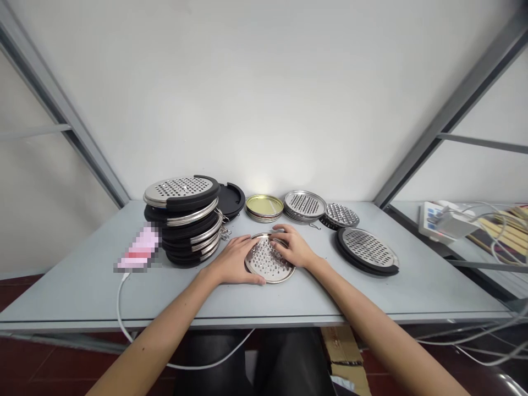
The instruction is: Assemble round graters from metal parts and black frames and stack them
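A round metal grater disc (270, 264) with raised teeth lies in front of me on the table. My left hand (237, 261) curves around its left rim, thumb at the near edge and fingers at the upper left. At the far right rim, my right hand (292, 246) has its fingers bent onto the disc. Behind the hands sit a stack of slotted metal discs (305, 204) and a yellow-green round plate (264, 205) on top of metal rims. Coarse-toothed grater discs (341, 214) are piled further right.
A tall stack of black-edged graters (181, 190) stands at left, with a black round holder (231, 199) behind it. To the right lies another black-edged grater (369, 248). A pixelated pink object (140, 250) trails a white cable (119, 308). A small hook (314, 226) lies behind my right hand.
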`<control>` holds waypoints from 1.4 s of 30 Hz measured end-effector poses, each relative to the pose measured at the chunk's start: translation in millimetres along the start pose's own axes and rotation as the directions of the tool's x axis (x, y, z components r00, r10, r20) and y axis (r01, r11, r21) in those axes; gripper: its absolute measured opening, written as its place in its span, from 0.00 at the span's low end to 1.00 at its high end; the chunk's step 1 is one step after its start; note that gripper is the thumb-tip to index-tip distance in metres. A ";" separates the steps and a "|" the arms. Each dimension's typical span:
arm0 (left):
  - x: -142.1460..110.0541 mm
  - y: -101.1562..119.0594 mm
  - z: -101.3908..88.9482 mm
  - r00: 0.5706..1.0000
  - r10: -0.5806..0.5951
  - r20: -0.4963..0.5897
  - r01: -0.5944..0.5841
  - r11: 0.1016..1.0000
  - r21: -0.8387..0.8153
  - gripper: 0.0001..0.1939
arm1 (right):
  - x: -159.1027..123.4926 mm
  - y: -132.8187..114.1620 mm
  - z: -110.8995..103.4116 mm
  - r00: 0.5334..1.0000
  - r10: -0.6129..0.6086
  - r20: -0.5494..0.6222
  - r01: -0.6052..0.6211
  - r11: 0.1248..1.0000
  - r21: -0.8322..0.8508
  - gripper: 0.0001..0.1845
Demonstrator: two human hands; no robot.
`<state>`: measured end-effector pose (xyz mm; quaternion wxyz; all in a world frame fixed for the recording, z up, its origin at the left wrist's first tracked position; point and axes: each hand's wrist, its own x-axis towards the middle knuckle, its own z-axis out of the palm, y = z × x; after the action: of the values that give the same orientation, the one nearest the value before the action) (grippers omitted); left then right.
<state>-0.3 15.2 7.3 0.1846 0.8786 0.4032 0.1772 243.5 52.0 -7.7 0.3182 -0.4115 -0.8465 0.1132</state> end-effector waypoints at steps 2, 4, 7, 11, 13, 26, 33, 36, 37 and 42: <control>-0.3 1.1 -1.1 1.000 0.003 0.013 -0.003 1.000 0.009 0.56 | -0.1 -0.4 0.0 1.000 -0.002 -0.013 0.002 1.000 -0.001 0.15; -0.4 1.6 -1.7 1.000 0.003 0.019 -0.003 1.000 0.017 0.56 | 0.4 -0.9 -0.5 1.000 -0.008 -0.015 0.008 1.000 -0.006 0.14; -0.2 0.9 -1.4 1.000 0.004 0.018 -0.004 1.000 0.021 0.56 | 1.1 -1.7 -1.2 1.000 0.001 0.000 -0.001 1.000 -0.015 0.12; 0.8 -0.9 -0.4 1.000 0.016 0.011 -0.016 1.000 0.022 0.56 | 1.0 -1.2 -1.2 1.000 -0.003 0.010 0.004 1.000 -0.031 0.13; 1.0 -1.4 0.0 1.000 0.014 0.017 -0.015 0.999 0.028 0.56 | 0.8 -0.2 -0.8 1.000 -0.022 0.020 0.023 0.999 -0.037 0.14; 0.9 -3.1 0.8 1.000 0.014 0.013 -0.015 1.000 0.028 0.56 | -0.2 -2.3 -1.2 0.999 -0.034 0.009 0.034 0.999 -0.032 0.15; 0.9 -2.2 1.4 1.000 -0.004 0.021 0.004 1.000 0.031 0.56 | 3.1 2.1 0.2 0.997 -0.062 0.045 0.065 0.997 -0.047 0.15; 0.9 -2.0 1.4 1.000 0.000 0.019 -0.001 0.999 0.032 0.55 | 3.1 3.7 0.6 0.996 -0.055 0.065 0.058 0.997 -0.045 0.15; 0.9 -2.3 1.6 1.000 0.003 0.016 -0.003 1.000 0.031 0.56 | 2.9 3.8 0.7 0.997 -0.049 0.065 0.052 0.998 -0.044 0.14; 1.0 -4.3 2.3 1.000 0.003 0.004 -0.003 1.000 0.015 0.56 | 1.7 1.7 1.4 0.999 -0.034 0.014 0.035 0.999 -0.033 0.14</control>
<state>-1.3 18.2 3.5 0.1783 0.8809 0.4029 0.1726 242.9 54.5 -8.8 0.3075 -0.4012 -0.8574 0.0964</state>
